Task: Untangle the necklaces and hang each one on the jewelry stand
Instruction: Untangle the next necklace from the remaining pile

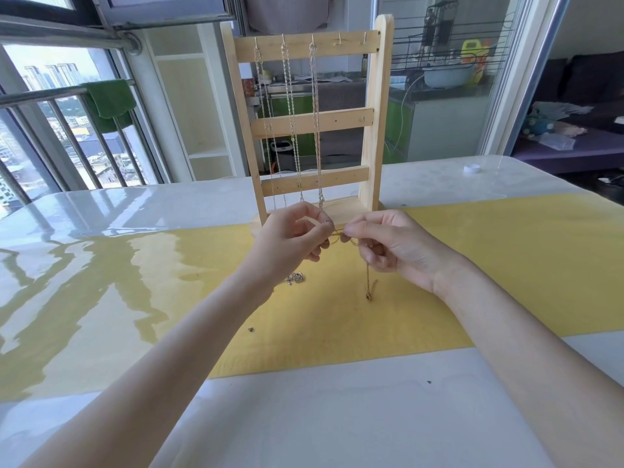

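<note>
A glossy table (101, 214) runs across the scene, with a yellow mat (489, 265) over its middle. On the mat's far edge stands the wooden stand (374, 130); three chains (287, 113) already hang from the left hooks of its top bar, and two hooks (351, 38) at the right of that bar are free.

Just near of the stand's base, both hands meet above the mat. The left hand (290, 241) has its fingers curled, thumb and forefinger pinching one end of a gold chain (337, 235). The right hand (385, 244) pinches the same chain close beside it, fingers likewise curled, and the chain's tail (369, 285) dangles to the mat under that hand. A small silver tangle (294, 278) lies on the mat below the left wrist.

The step in hand looks like working a knot out of the gold chain. Next it likely calls for easing the strands apart gently, then lifting the freed loop to a free hook at the right.
</note>
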Motion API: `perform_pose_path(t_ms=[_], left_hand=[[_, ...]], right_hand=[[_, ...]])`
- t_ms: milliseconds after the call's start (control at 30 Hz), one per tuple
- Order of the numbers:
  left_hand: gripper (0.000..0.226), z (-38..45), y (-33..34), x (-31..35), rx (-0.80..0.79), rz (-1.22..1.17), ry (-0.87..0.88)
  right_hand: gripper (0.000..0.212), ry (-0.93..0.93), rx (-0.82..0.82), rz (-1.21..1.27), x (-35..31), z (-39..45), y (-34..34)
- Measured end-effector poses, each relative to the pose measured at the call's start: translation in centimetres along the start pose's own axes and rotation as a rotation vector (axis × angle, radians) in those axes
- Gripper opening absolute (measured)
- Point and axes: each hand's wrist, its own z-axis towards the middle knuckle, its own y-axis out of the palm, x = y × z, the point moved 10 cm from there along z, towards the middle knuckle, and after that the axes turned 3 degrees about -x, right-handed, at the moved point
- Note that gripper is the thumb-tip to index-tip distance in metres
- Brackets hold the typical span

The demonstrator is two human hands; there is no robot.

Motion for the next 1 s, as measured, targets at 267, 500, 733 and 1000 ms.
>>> perform_pose_path(t_ms=[267, 500, 733, 1000], left_hand=[[0.016, -0.2, 1.4, -3.3, -0.113, -0.267, -0.280], [0.019, 0.0, 0.5, -3.8, -0.042, -0.197, -0.260], [0.018, 0.0, 0.0, -3.3, 0.008, -0.029, -0.225], [0.035, 0.2, 0.6, -3.3, -0.059, 0.089, -0.193]], right_hand=[[0.017, -0.100, 0.010, -0.094, -1.2, 0.0, 0.4], [0.016, -0.227, 0.149, -0.334, -2.7, -0.2, 0.0], [0.012, -0.305, 0.128, -0.484, -3.5, -0.2, 0.5], [0.009, -0.183, 0.041, -0.318, -1.9, 0.1, 0.6]])
